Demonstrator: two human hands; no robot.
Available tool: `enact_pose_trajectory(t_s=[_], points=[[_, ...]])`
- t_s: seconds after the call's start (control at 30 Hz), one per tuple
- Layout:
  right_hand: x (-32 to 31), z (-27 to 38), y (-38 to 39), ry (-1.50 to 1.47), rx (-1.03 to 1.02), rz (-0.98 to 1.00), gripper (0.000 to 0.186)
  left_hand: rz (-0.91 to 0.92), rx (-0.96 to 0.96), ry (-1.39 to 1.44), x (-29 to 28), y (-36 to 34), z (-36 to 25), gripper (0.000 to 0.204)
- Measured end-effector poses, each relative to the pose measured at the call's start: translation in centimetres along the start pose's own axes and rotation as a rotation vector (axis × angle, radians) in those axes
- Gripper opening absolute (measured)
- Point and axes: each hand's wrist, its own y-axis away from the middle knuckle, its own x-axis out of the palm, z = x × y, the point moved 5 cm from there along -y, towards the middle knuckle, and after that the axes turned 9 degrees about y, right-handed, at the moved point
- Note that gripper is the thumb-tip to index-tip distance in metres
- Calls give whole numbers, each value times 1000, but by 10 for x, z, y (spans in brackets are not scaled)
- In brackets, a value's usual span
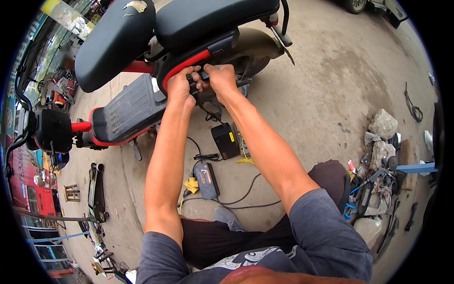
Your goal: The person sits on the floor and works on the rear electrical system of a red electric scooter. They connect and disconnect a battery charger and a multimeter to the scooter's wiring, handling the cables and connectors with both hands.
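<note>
A red and black electric scooter stands across the ground in front of me. Both my arms reach to its side, just below the black seat. My left hand is closed, its fingers curled round a small black connector. Close beside it my right hand pinches another small dark connector under the thumb. Whether the two pieces are joined cannot be made out. Below the hands, a black cable runs down toward a black charger box with a yellow label.
A dark grey charger lies nearer me, with a yellow cloth-like piece beside it. Black cables cross the ground by my shoe. Rocks and scrap parts are piled at right. A small wooden stool stands at left.
</note>
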Motion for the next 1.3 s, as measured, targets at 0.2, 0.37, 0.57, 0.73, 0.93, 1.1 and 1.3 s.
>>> enact_pose_trajectory(t_s=[0.2,0.37,0.57,0.73,0.93,1.1,1.3], points=[[-4,-6,15,0,36,53,38,-22,31,-4,-1,-6,5,19],[-9,-36,48,95,-28,249,41,-114,129,31,-10,-8,8,19],[-7,-38,56,374,-286,335,18,-123,135,51,-18,-11,9,22],[-7,-36,61,307,-160,338,18,-16,10,145,-10,4,9,29],[-4,-35,66,255,-81,343,23,207,25,6,-15,8,7,27],[-6,-41,70,255,-94,257,28,214,98,62,-7,10,14,23],[-8,-39,71,288,-34,322,30,196,97,58,-6,19,12,22]])
